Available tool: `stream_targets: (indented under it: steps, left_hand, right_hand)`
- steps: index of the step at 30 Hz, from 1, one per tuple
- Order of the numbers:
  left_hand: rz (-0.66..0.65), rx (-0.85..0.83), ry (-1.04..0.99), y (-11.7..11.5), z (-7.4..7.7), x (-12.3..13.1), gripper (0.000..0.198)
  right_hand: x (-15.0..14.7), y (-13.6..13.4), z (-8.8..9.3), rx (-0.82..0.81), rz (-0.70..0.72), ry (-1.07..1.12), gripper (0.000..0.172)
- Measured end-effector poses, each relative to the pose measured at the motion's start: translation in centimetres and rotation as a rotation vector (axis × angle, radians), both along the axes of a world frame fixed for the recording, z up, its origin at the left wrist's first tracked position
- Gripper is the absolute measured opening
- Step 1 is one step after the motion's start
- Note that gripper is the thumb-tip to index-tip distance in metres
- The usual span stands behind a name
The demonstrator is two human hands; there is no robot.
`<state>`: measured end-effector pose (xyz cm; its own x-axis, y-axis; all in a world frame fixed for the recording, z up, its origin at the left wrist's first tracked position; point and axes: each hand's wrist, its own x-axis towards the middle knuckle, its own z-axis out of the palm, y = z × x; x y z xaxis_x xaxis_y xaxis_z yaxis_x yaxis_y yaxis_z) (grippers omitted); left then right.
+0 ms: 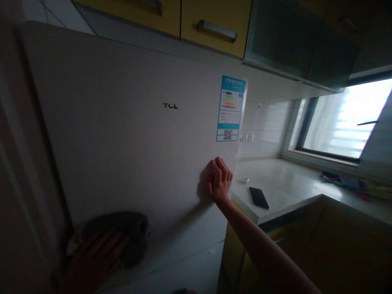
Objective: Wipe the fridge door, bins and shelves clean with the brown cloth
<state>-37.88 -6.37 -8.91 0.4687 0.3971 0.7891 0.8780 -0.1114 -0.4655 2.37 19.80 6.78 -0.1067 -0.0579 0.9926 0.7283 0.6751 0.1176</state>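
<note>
A white fridge door [128,134] with a dark logo and a blue energy label [230,108] fills the left and middle of the view. My left hand [98,255] lies flat with fingers spread on a grey cloth [128,232], pressing it against the lower left of the door. My right hand [219,179] rests against the door near its right edge, fingers curled together, with nothing visible in them.
To the right a pale countertop [284,183] carries a dark phone [259,197] and a small white object [245,179]. Coloured cloths [343,179] lie below the window [346,122]. Yellow cabinets hang above and stand below the counter.
</note>
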Motion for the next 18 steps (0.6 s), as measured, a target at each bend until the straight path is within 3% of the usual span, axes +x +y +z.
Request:
stream_targets:
  steps: [3, 5, 7, 9, 11, 13, 15, 18]
  left_hand:
    - [0.088, 0.186, -0.182, 0.2, 11.0, 1.0, 0.085]
    - [0.067, 0.323, -0.284, 0.8, 17.0, 2.4, 0.098]
    - [0.070, 0.359, -0.398, 1.6, 20.6, 3.7, 0.100]
    - [0.095, 0.369, -0.448, 2.2, 21.2, 4.8, 0.096]
    - [0.114, 0.380, -0.418, 2.5, 19.0, 5.2, 0.098]
    - [0.123, 0.375, -0.348, 2.5, 14.4, 4.7, 0.101]
    - [0.134, 0.343, -0.269, 2.1, 8.4, 3.3, 0.091]
    - [0.146, 0.222, -0.113, 0.9, -2.0, 0.8, 0.079]
  right_hand:
    - [0.0, 0.0, 0.0, 0.000, 0.009, 0.011, 0.069]
    - [-0.1, -0.1, 0.0, 0.008, 0.025, 0.016, 0.066]
    - [-0.1, -0.1, 0.0, 0.012, 0.032, 0.022, 0.065]
    - [-0.1, 0.0, -0.1, 0.006, 0.028, 0.023, 0.065]
    - [-0.1, 0.0, -0.1, 0.003, 0.031, 0.021, 0.066]
    - [-0.1, 0.0, -0.1, 0.003, 0.043, 0.020, 0.067]
    - [-0.1, -0.1, -0.1, 0.010, 0.061, 0.024, 0.067]
    - [-0.1, -0.1, 0.0, 0.014, 0.081, 0.027, 0.069]
